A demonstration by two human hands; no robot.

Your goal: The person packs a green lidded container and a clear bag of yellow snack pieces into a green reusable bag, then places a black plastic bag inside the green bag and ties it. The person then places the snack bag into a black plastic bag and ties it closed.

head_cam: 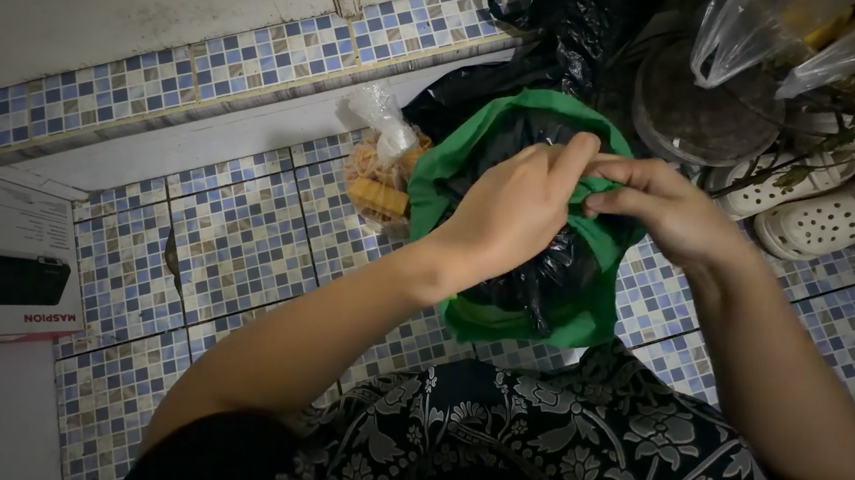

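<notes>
the left hand [515,211] sits at frame centre, over the green bag [582,326]; its fingers are pressed together and pinch the bag's upper rim. the right hand [656,206] sits just right of centre, touching the left hand; its fingers [606,200] are curled and pinch the same green rim. the green bag stands on the floor [236,247] in the middle of the frame, mouth facing up. a black bag [545,273] fills its inside, glossy and creased. both forearms run from the lower edge of the frame up to the bag. patterned dark cloth [533,448] with pale floral print covers the lower centre of the frame, just below the bag. a clear bag [382,172] holding orange and yellow pieces lies just left of the green bag, touching it, its top knotted. the floor is small blue, grey and white mosaic tile. a white box [10,261] with a dark printed picture lies at the left edge. more black plastic [563,29] is heaped at top centre, behind the green bag. a round dark lid [687,113] rests at upper right. clear plastic [793,40] hangs at the top right corner. white perforated clogs [821,207] lie at the right edge, near the right hand but apart from it.
</notes>
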